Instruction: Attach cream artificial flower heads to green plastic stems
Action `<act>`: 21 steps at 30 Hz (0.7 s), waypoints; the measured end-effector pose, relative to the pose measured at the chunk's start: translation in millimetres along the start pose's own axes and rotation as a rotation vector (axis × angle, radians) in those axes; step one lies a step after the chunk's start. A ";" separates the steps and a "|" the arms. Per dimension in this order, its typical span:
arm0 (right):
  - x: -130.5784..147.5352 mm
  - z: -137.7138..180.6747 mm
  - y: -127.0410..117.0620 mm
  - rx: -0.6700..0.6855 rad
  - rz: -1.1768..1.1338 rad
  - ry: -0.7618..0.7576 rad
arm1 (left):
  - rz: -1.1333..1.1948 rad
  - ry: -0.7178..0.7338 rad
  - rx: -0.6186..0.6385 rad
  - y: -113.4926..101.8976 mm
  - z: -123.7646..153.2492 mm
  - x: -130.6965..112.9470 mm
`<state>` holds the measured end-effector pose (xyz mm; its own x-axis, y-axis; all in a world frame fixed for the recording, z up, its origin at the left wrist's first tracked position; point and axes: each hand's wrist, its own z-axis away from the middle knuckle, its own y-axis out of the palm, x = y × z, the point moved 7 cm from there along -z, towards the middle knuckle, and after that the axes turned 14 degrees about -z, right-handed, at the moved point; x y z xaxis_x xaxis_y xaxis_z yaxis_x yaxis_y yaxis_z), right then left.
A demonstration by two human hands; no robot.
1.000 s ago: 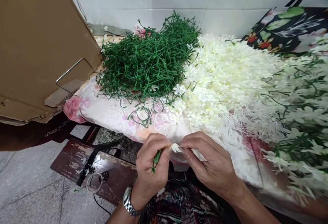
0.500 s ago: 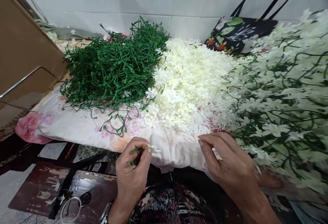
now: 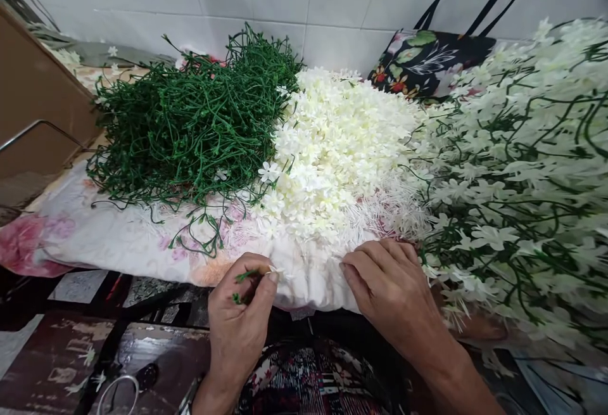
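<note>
Two bare hands are at the near edge of a flowered cloth point(image 3: 118, 237). The left hand point(image 3: 240, 317) has its grip closed on a short green stem point(image 3: 243, 275) tipped with a small white flower point(image 3: 275, 270), just above the cloth's edge. The right hand point(image 3: 394, 288) rests curled on the cloth beside a heap of white flowers point(image 3: 342, 149); I cannot tell whether its grip holds anything. A heap of green stems point(image 3: 190, 130) lies behind the left hand.

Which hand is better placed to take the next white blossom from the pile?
Right: the right hand rests at the edge of the blossom pile; the left hand pinches a green stem.
</note>
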<state>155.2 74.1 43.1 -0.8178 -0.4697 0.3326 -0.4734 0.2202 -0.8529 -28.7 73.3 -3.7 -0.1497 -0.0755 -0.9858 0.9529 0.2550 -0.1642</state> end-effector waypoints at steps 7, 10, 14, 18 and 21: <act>-2.9 6.4 -11.5 -0.097 -0.309 0.033 | 0.010 -0.060 0.053 13.2 5.8 5.7; -2.1 5.9 -16.1 -0.111 -0.398 0.076 | 0.002 -0.085 0.058 19.4 7.4 5.1; 12.7 1.0 -20.0 -0.107 -0.507 0.062 | -0.049 -0.091 0.040 24.3 8.6 -1.6; 28.6 -3.1 -20.6 -0.130 -0.589 0.017 | -0.152 -0.024 0.009 26.7 9.8 -13.3; 30.4 -3.2 -15.5 -0.156 -0.609 0.029 | -0.231 0.058 -0.012 28.1 10.7 -20.9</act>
<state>136.6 59.1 67.8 -0.3939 -0.5273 0.7528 -0.8975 0.0439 -0.4389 4.1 71.7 12.6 -0.3781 -0.0780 -0.9225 0.8887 0.2484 -0.3853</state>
